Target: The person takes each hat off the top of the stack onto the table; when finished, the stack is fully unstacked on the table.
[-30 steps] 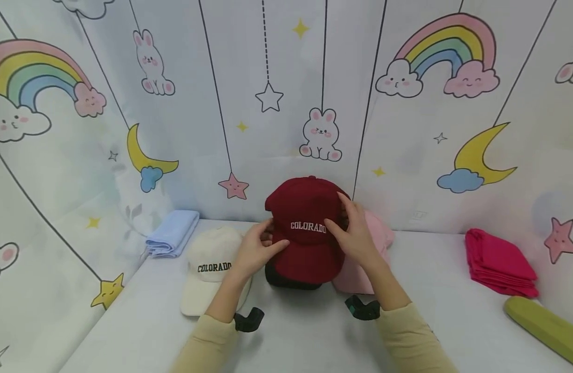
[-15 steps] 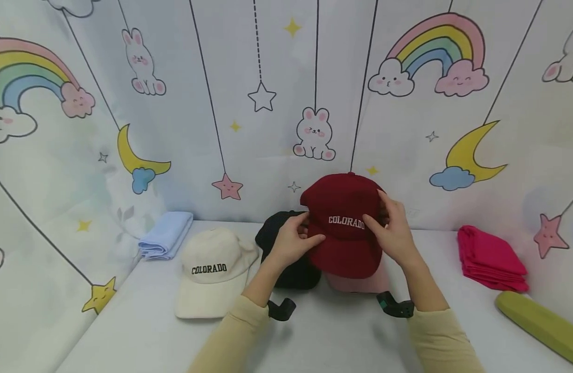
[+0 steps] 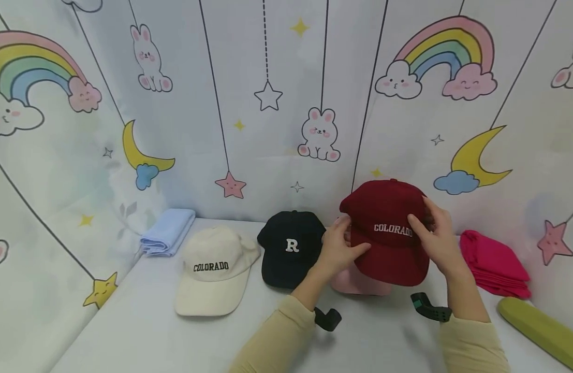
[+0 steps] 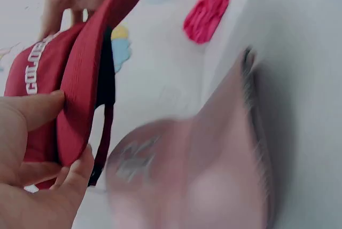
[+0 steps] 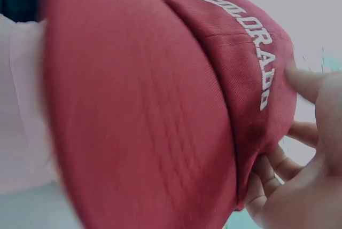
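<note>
We log the red cap [image 3: 391, 246] as shifted right, leaving the black cap [image 3: 291, 264] mostly uncovered. It's in the air above the worktop [image 3: 361, 336], overlapping the pink cap [image 3: 361, 282] from the head view; we see a gap between them in the left wrist view. Left grip [image 3: 338, 246], partly closed, pinches it by the brim; right grip [image 3: 440, 238], partly closed, holds the crown's side. We judge: being carried, not yet placed.
</note>
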`<state>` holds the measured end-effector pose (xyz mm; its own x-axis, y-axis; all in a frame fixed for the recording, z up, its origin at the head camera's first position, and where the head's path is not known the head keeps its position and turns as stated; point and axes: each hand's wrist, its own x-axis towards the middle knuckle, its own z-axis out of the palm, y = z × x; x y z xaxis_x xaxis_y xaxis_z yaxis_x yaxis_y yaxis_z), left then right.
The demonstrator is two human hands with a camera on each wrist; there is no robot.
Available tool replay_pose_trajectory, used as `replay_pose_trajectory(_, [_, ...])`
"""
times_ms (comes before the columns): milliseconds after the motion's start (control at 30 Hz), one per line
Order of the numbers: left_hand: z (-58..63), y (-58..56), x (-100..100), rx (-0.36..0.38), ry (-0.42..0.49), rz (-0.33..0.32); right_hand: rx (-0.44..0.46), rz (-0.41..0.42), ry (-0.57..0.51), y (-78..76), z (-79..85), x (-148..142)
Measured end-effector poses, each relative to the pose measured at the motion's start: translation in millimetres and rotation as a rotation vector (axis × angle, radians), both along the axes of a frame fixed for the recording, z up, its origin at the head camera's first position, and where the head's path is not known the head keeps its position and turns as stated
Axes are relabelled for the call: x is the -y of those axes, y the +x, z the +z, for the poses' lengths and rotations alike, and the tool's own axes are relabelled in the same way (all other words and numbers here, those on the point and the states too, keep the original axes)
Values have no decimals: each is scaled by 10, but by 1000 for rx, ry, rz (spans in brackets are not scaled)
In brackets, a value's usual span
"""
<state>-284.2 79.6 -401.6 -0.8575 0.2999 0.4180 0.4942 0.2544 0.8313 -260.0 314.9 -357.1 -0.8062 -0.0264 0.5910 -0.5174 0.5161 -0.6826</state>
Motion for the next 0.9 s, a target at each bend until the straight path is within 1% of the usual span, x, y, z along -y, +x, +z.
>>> replay_pose_trajectory(67, [-51, 41, -142, -6, -7, 22, 110, -52, 14, 70, -30, -92])
replay_pose_trajectory(133, [-94, 92, -266, 18, -14, 40, 205, -94, 31, 122, -67, -172])
replay_pose_trajectory(233, [-142, 152, -417, 51, -30, 62, 284, -156, 53, 194, -99, -253])
replay_pose_trajectory(367, [-170, 183, -555, 41, -58, 80, 305, -217, 57, 244, -140, -335])
replay_pose_trajectory(467, [-178, 194, -620, 59, -84, 85, 320, -248, 46, 262, -179, -395])
replay_pose_trajectory(633, [-170, 194, -702, 115, -116, 67, 335, -262, 22, 260, -233, -499])
replay_pose_trajectory(800, [-168, 186, -791, 118, -159, 48, 371, -286, 3, 252, -270, -604])
replay_pose_trajectory(900, [-188, 201, -853, 125, -165, 33, 393, -300, -28, 249, -301, -658])
